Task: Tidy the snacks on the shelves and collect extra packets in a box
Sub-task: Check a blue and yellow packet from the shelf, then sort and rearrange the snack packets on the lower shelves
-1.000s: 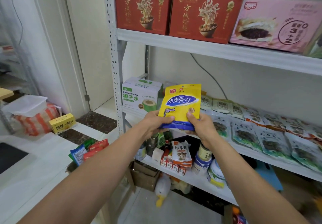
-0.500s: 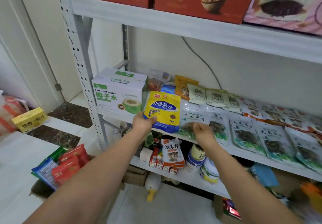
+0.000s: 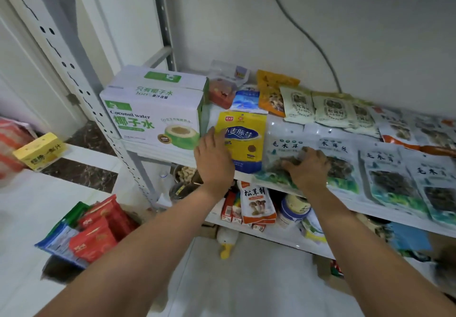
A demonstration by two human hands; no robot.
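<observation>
A yellow and blue snack packet [image 3: 244, 141] lies flat on the middle shelf [image 3: 365, 209], just right of a white coconut water carton [image 3: 153, 116]. My left hand [image 3: 213, 160] lies palm down over the packet's left edge, holding it in place. My right hand [image 3: 308, 168] presses with bent fingers on a clear and green fungus packet [image 3: 277, 145] next to it. A row of similar fungus packets [image 3: 385, 176] runs right along the shelf front. On the floor at the lower left, a box [image 3: 55, 271] holds red and blue packets [image 3: 93, 237].
More packets [image 3: 274, 94] lean against the back wall. The lower shelf holds a mushroom packet [image 3: 255, 203], jars [image 3: 294, 209] and small cartons. A toy duck [image 3: 227, 242] lies on the floor. A yellow box [image 3: 39, 150] sits at the left, and the perforated shelf post [image 3: 81, 89] stands beside the carton.
The yellow packet went from upright in both hands to flat on the shelf. My right hand let go of it and moved onto the fungus packet. The view moved closer and lower.
</observation>
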